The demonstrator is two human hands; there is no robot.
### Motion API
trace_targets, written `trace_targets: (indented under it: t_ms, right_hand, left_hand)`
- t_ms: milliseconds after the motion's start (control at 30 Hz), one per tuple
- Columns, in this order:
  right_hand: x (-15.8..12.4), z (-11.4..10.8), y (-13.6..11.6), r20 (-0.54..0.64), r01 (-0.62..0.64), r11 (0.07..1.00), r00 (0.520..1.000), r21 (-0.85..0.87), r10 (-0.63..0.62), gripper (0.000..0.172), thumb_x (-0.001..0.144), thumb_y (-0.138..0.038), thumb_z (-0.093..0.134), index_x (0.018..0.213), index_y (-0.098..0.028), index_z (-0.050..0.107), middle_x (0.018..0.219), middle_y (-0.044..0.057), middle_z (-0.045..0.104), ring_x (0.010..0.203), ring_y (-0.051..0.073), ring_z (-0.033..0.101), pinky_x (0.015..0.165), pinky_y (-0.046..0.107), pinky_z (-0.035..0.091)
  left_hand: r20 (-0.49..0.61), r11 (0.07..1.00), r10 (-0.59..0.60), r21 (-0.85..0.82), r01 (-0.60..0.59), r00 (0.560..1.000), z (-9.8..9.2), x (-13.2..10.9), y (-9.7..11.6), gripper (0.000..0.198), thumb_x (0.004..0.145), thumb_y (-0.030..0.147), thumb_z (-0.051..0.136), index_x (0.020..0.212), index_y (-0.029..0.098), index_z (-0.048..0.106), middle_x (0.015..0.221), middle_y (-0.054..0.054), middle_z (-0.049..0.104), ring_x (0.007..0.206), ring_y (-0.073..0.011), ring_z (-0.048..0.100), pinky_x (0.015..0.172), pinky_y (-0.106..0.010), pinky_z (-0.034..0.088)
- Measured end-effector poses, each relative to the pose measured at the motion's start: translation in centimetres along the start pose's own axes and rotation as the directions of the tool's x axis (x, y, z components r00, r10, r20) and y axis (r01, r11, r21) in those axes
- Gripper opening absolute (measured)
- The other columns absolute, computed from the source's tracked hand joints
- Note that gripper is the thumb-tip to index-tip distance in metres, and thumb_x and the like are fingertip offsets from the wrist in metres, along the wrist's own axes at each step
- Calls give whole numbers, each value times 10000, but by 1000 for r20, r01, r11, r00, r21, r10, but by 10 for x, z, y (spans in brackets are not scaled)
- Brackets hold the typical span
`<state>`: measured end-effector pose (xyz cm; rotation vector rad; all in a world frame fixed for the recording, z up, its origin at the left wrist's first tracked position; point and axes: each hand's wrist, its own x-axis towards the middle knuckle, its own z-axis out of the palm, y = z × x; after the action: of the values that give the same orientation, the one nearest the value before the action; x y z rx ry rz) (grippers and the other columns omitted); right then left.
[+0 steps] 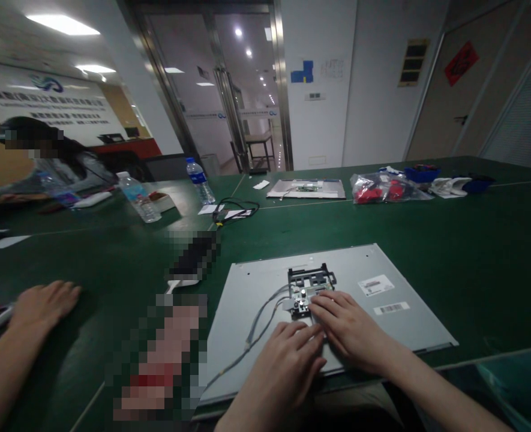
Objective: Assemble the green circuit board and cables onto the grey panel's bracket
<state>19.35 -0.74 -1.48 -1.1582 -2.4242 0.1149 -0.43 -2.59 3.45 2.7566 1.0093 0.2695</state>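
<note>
Grey panel [265, 288] under both hands: right hand [350, 327] fingertips flat on the board [305, 294], left hand [287, 360] open beside it. Press evenly, keep clear of the cables [260, 318] left of them.

Two water bottles [141, 198] are standing left of a black cable [231, 211]; a plastic bag [382, 187] is lying right of it.

Panel [395, 318] flat on the surface [472, 240], circuit board [308, 294] on the panel's middle, both hands at the board's near edge, water bottles [139, 198] far left, second panel [308, 189] behind
</note>
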Motion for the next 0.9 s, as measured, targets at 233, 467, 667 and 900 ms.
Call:
trace_targets:
  t_ms: [233,467,667,900]
  right_hand:
    - [0,4,1,-24,5,1000,1000,-6,-5,432,933,-185,433,1361,-161,484,1378,101,526,1276,246,425,1099,441,353]
    - [1,3,2,-40,9,1000,999,-6,-9,441,922,-189,466,1362,-168,479,1365,99,539,1275,232,437,1096,423,361]
    - [10,-1,2,-47,-3,1000,999,-15,2,346,940,-186,450,1271,-180,548,1310,94,585,1272,217,460,1092,413,354]
    - [13,1,5,-32,-42,998,999,-48,40,377,959,-216,418,1321,-188,520,1357,75,556,1311,227,423,1094,420,349]
  left_hand:
    - [-32,999,-4,52,6,999,16,5,-10,294,908,198,545,1202,201,558,1194,-66,638,1125,-276,552,956,-471,460]
    - [-84,999,34,23,-32,996,19,5,-12,248,938,227,506,1176,207,573,1147,-60,651,1082,-252,563,935,-438,464]
    - [-108,998,64,1,-64,992,23,6,-15,250,940,232,505,1174,192,583,1132,-66,654,1077,-252,564,921,-433,470]
    - [-95,998,61,-12,-62,994,22,6,-15,261,944,232,499,1192,185,566,1164,-53,652,1086,-266,552,917,-455,475]
